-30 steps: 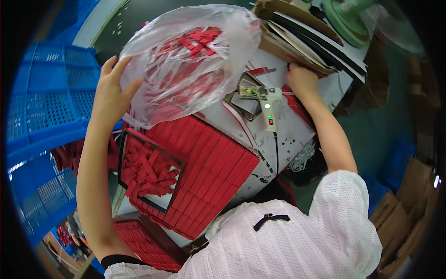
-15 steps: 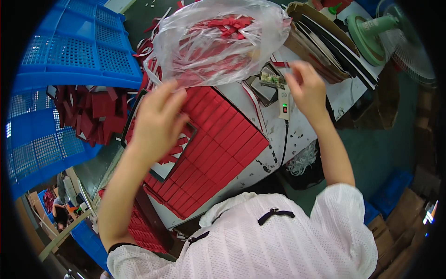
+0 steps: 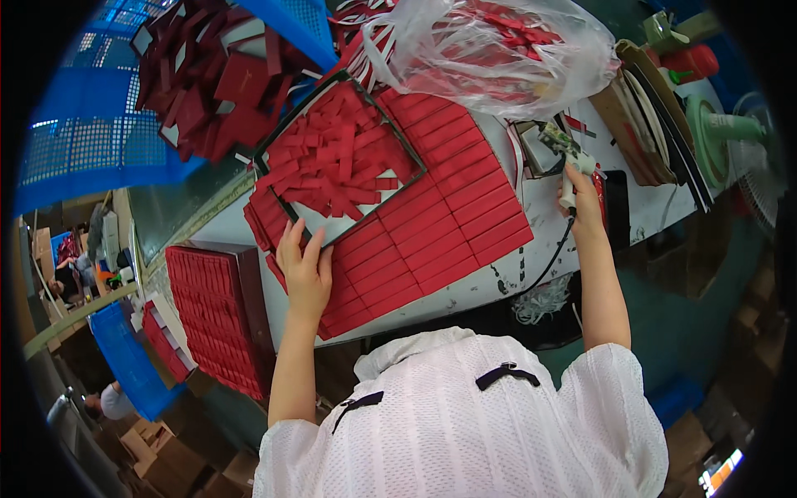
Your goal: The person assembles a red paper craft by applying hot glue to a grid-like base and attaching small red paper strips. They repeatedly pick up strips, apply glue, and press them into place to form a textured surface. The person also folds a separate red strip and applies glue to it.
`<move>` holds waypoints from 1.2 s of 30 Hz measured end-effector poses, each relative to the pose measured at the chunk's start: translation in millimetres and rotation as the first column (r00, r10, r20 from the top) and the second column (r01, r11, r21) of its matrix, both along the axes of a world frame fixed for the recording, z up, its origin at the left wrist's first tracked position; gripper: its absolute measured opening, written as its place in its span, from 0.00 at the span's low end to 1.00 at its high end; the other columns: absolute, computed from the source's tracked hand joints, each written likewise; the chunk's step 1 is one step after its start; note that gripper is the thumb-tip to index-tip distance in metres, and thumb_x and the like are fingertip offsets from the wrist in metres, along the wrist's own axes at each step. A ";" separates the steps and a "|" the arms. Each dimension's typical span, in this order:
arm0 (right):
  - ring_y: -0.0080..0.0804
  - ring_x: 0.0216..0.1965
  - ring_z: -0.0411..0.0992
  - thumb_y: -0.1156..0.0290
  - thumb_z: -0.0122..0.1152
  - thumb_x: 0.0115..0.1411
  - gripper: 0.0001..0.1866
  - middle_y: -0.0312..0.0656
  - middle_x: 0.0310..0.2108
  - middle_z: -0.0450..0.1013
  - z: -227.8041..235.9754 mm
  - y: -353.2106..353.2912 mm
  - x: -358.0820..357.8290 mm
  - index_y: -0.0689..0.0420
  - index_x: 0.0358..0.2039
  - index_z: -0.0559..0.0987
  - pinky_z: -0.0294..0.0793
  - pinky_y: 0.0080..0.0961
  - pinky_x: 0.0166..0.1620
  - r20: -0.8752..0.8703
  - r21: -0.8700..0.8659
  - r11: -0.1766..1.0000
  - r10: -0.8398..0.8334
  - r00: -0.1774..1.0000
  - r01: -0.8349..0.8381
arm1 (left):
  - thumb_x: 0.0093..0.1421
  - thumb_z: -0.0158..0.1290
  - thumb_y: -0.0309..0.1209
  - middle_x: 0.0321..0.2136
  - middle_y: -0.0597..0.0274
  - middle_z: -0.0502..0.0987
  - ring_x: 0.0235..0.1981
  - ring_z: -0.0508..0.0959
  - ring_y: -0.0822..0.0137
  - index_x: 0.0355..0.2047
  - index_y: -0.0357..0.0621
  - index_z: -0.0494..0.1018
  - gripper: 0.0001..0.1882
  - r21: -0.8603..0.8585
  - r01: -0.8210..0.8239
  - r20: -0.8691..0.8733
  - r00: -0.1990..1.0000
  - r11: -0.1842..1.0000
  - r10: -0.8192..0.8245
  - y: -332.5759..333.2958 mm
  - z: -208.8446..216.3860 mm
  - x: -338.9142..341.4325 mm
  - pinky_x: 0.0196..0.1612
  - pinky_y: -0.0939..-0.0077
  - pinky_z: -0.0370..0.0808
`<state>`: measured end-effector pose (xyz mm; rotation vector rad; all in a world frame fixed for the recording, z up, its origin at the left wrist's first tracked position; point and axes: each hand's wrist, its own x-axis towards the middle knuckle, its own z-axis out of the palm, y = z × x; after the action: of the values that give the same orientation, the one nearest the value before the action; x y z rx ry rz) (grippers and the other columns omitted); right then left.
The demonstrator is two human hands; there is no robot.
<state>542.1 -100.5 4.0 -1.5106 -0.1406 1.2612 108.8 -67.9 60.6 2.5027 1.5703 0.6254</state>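
Observation:
My right hand (image 3: 584, 197) is closed round the white handle of a corded glue gun (image 3: 579, 163), its nozzle end caked with residue and resting over a small dark-framed holder (image 3: 538, 149). My left hand (image 3: 304, 270) has its fingers apart at the near edge of a black-rimmed tray (image 3: 383, 122); whether the fingertips touch the rim I cannot tell. Short red ribbon strips (image 3: 332, 149) lie heaped in that tray. Beneath it, rows of narrow red boxes (image 3: 440, 216) are packed side by side on the table.
Blue crates (image 3: 83, 158) at the left hold a pile of dark red boxes (image 3: 224, 75). A clear plastic bag (image 3: 490, 58) with red ribbon sits at the back. Cardboard sheets (image 3: 639, 108) and a green fan (image 3: 706, 141) stand right. Another red box stack (image 3: 212, 315) is at near left.
My right hand has come down and taken hold of the glue gun. My left hand has lowered to the tray's near edge. The head view has shifted left, showing more of the tray.

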 end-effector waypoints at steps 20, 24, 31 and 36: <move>0.23 0.20 0.65 0.70 0.56 0.54 0.14 0.41 0.23 0.68 94.4 -128.4 -27.8 0.66 0.37 0.68 0.62 0.17 0.23 0.659 0.226 0.973 -0.124 0.742 -0.038 | 0.50 0.54 0.20 0.49 0.52 0.67 0.46 0.71 0.50 0.32 0.38 0.70 0.08 0.024 0.044 0.245 0.968 0.999 -0.049 32.7 -14.8 -7.1 0.42 0.67 0.72; 0.22 0.21 0.61 0.70 0.52 0.56 0.18 0.38 0.21 0.63 108.1 -135.4 -78.9 0.68 0.44 0.68 0.60 0.18 0.24 0.376 0.409 0.912 -0.200 0.905 0.031 | 0.52 0.53 0.20 0.48 0.52 0.67 0.39 0.74 0.55 0.32 0.37 0.70 0.06 0.013 0.001 0.398 0.917 1.000 -0.006 24.5 -8.9 -9.7 0.36 0.70 0.73; 0.23 0.21 0.59 0.64 0.49 0.58 0.28 0.37 0.22 0.61 106.7 -165.8 -129.0 0.69 0.54 0.59 0.59 0.19 0.25 0.025 0.496 0.861 -0.145 0.989 0.113 | 0.53 0.52 0.21 0.49 0.53 0.68 0.40 0.74 0.58 0.32 0.36 0.70 0.05 0.010 0.075 0.328 0.942 0.997 -0.074 25.1 -7.4 -32.4 0.37 0.74 0.73; 0.26 0.21 0.62 0.62 0.46 0.59 0.28 0.40 0.23 0.63 111.1 -172.6 -165.0 0.69 0.55 0.58 0.61 0.22 0.24 -0.380 0.588 0.764 -0.031 0.924 0.267 | 0.52 0.54 0.22 0.51 0.52 0.66 0.51 0.68 0.51 0.40 0.39 0.69 0.14 0.013 0.149 0.258 0.955 0.989 -0.148 15.2 -20.2 -50.9 0.48 0.69 0.69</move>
<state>377.0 -273.1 115.1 -0.6821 -0.1813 1.1691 57.9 -52.8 40.4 2.3883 1.2777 0.8807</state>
